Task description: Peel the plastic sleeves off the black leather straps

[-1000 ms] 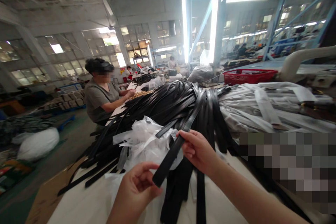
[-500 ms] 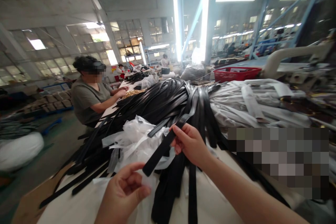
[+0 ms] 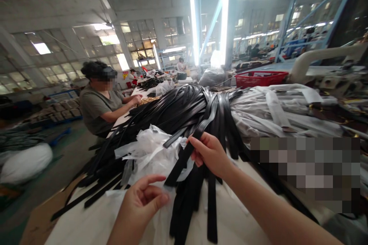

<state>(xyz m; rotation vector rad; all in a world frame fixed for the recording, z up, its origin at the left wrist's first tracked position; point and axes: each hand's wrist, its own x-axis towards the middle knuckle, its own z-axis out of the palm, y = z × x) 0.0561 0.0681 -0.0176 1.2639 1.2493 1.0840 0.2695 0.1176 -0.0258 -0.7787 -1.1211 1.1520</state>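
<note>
A long black strap (image 3: 179, 165) is pinched between the thumb and fingers of my right hand (image 3: 207, 153). Its free end slants down to the left, and the rest runs back into a heap of black straps (image 3: 172, 113). My left hand (image 3: 146, 199) is just beside that free end, thumb and fingertips apart, with nothing plainly held. Thin translucent film shows behind its fingers. Beyond both hands lies a crumpled pile of white plastic film (image 3: 149, 153), partly covered by the strap. Several other black straps hang over the near table surface below my right hand.
The pale table (image 3: 235, 218) carries strips wrapped in white film (image 3: 267, 111) at the right. A red basket (image 3: 260, 79) stands behind them. Across the table's left side, a person (image 3: 100, 101) works with both hands. A blurred-out patch covers the right side.
The view has shifted slightly. My left hand has moved a little to the right, still by the strap's end; my right hand keeps its pinch on the strap.
</note>
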